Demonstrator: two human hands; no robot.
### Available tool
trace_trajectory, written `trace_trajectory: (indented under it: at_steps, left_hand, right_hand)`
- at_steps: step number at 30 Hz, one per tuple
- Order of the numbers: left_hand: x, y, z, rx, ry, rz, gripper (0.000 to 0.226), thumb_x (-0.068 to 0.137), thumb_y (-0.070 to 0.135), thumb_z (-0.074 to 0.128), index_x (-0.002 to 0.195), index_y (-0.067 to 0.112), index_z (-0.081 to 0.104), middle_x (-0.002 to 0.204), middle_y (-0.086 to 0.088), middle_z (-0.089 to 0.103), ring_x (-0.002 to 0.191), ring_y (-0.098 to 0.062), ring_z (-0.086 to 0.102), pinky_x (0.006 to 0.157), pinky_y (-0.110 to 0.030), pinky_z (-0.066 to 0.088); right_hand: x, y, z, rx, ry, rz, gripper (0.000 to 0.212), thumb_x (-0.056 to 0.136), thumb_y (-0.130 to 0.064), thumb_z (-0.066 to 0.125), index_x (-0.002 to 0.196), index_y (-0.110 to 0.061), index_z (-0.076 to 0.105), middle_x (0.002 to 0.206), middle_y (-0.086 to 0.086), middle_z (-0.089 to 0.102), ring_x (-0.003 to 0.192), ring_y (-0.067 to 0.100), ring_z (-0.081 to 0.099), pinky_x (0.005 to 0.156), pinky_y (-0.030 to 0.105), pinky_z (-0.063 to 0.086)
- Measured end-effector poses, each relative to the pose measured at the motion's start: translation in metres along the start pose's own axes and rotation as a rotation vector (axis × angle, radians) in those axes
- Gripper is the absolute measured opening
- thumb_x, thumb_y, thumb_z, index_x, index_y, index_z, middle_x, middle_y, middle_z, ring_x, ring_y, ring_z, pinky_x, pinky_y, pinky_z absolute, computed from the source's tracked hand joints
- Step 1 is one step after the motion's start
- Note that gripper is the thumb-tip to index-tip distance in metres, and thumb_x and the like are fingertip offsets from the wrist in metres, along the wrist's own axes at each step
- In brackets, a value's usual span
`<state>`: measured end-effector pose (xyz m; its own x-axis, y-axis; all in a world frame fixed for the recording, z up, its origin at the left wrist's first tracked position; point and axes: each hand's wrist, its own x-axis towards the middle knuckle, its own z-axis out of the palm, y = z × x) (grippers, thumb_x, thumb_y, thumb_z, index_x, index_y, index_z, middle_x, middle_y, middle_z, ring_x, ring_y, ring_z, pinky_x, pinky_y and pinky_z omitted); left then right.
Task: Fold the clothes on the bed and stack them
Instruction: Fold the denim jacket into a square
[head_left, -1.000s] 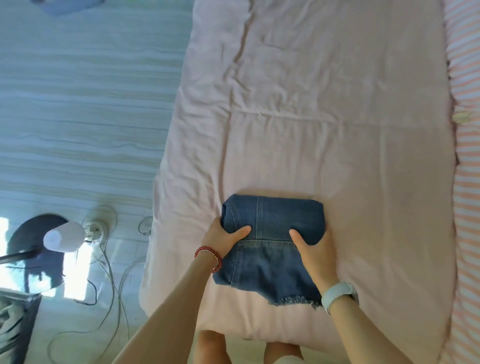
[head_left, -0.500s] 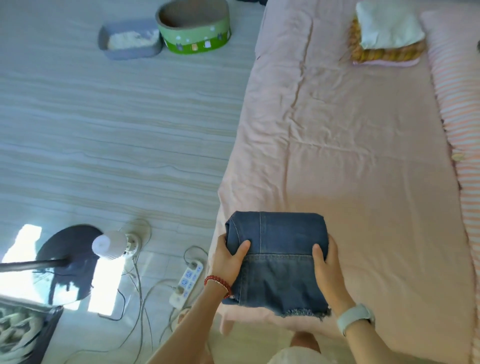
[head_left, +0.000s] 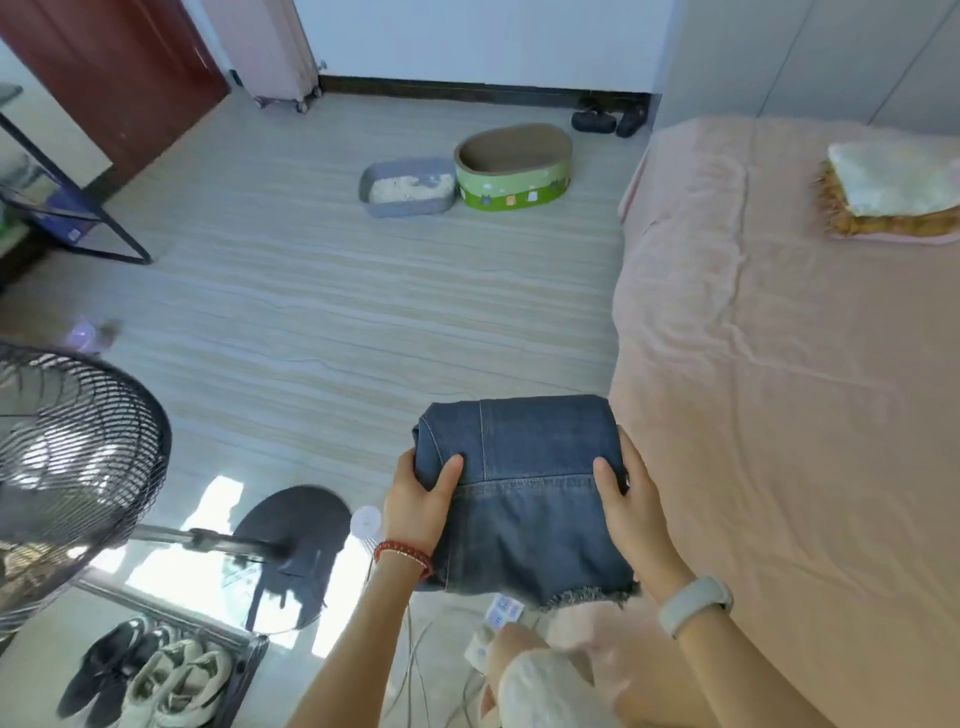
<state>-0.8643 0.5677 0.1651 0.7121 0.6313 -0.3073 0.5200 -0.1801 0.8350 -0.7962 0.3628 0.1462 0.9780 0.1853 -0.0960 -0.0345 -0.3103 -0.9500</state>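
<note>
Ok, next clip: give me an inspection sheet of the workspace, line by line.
Surface: pink bed sheet, wrinkled.
Job's things: folded blue denim garment, held up beside the bed; folded pile of clothes at far end.
Clutter: grey litter tray, green oval cardboard box.
Grip: left hand and right hand both grip the denim.
Cables: white power strip, thin cords.
Surroundings: black standing fan, shoes.

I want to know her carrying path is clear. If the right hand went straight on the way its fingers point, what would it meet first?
The right hand, gripping the folded jeans, points up-frame along the bed's edge. The way looks free; depth is unclear, but the bed's corner seems first.
</note>
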Motion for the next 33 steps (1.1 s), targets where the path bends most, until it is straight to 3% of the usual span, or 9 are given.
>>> trace_trajectory:
  at_steps: [3, 7, 11, 16, 20, 28, 33]
  left_hand:
    - [0.01, 0.013, -0.011, -0.004, 0.037, 0.036, 0.046, 0.084, 0.037, 0.065, 0.119, 0.012, 0.051, 0.098, 0.004, 0.057, 0.088, -0.014, 0.054, 0.076, -0.026, 0.041]
    - [0.033, 0.027, -0.011, -0.023, 0.058, 0.071, 0.047, 0.082, 0.036, 0.067, 0.118, 0.011, 0.051, 0.097, 0.005, 0.056, 0.085, -0.012, 0.053, 0.073, -0.023, 0.039]
    - [0.08, 0.048, 0.006, -0.042, 0.022, 0.059, 0.046, 0.082, 0.035, 0.067, 0.117, 0.011, 0.052, 0.097, 0.005, 0.056, 0.088, -0.014, 0.055, 0.077, -0.026, 0.042]
    - [0.179, 0.114, 0.059, -0.036, -0.043, 0.089, 0.042, 0.082, 0.034, 0.067, 0.114, 0.011, 0.053, 0.098, 0.003, 0.057, 0.089, -0.015, 0.055, 0.08, -0.029, 0.044]
    - [0.263, 0.197, 0.117, 0.034, -0.143, 0.158, 0.042, 0.084, 0.034, 0.065, 0.116, 0.01, 0.053, 0.098, 0.003, 0.057, 0.089, -0.015, 0.053, 0.079, -0.026, 0.041]
    - [0.378, 0.306, 0.198, 0.047, -0.33, 0.239, 0.038, 0.088, 0.03, 0.06, 0.12, 0.01, 0.052, 0.104, 0.001, 0.058, 0.091, -0.016, 0.053, 0.08, -0.027, 0.04]
    - [0.459, 0.369, 0.256, 0.136, -0.491, 0.329, 0.039, 0.09, 0.031, 0.058, 0.121, 0.008, 0.052, 0.113, -0.005, 0.059, 0.091, -0.017, 0.051, 0.08, -0.028, 0.039]
  right_hand:
    - [0.01, -0.019, 0.008, 0.014, 0.011, 0.006, 0.04, 0.097, -0.018, 0.044, 0.129, -0.041, 0.036, 0.121, -0.036, 0.041, 0.115, -0.011, 0.041, 0.091, -0.002, 0.028]
    - [0.033, -0.025, 0.017, 0.056, 0.032, 0.041, 0.041, 0.097, -0.021, 0.043, 0.138, -0.027, 0.039, 0.126, -0.021, 0.048, 0.116, -0.004, 0.044, 0.09, 0.004, 0.032]
    - [0.082, -0.026, 0.021, 0.082, 0.075, 0.069, 0.036, 0.097, -0.018, 0.043, 0.13, -0.032, 0.042, 0.119, -0.021, 0.05, 0.11, -0.005, 0.046, 0.087, 0.0, 0.033]
    - [0.192, -0.028, 0.004, 0.018, 0.169, 0.094, 0.041, 0.097, -0.014, 0.041, 0.137, -0.022, 0.04, 0.136, -0.009, 0.045, 0.128, 0.015, 0.041, 0.11, 0.033, 0.031]
    - [0.29, -0.042, -0.031, 0.103, 0.242, 0.212, 0.047, 0.098, -0.014, 0.04, 0.144, -0.019, 0.031, 0.144, 0.002, 0.041, 0.13, 0.022, 0.04, 0.109, 0.046, 0.034]
    - [0.419, -0.074, -0.084, 0.179, 0.32, 0.268, 0.053, 0.098, -0.016, 0.042, 0.147, -0.023, 0.023, 0.146, -0.002, 0.036, 0.129, 0.018, 0.04, 0.109, 0.042, 0.034]
    - [0.492, -0.081, -0.097, 0.134, 0.462, 0.296, 0.053, 0.099, -0.021, 0.042, 0.147, -0.023, 0.021, 0.146, -0.003, 0.034, 0.121, 0.012, 0.04, 0.101, 0.028, 0.035]
